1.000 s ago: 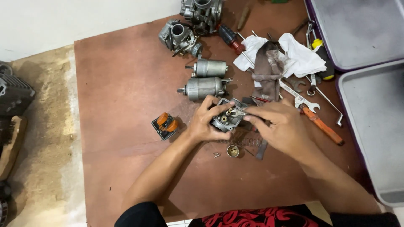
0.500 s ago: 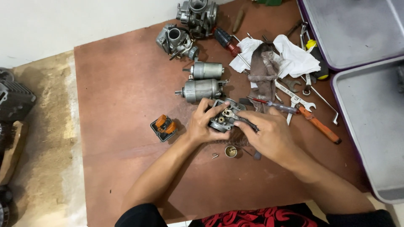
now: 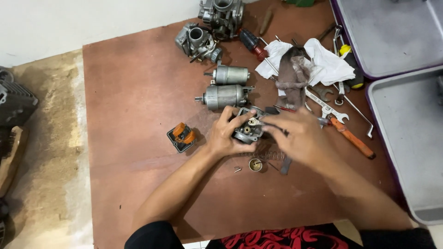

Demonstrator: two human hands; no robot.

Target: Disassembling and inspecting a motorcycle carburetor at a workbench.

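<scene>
Two grey trays [image 3: 406, 97] flank the brown counter [image 3: 134, 92]; centrally, the left hand [image 3: 226, 136] has its fingers wrapped round a small carburetor body [image 3: 248, 129], while the blurred right hand [image 3: 300, 138] touches its top, grip unclear.

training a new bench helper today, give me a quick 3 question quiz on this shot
1. True or false: the left hand grips the small metal carburetor body.
2. What lies just left of the left hand? A) orange and black float part B) yellow-handled screwdriver C) white rag
3. How many cylindrical motors lie side by side above the hands?

Key
1. True. The right hand works at the carburetor body from the other side, blurred.
2. A
3. Two, both lying on the brown board.
</scene>
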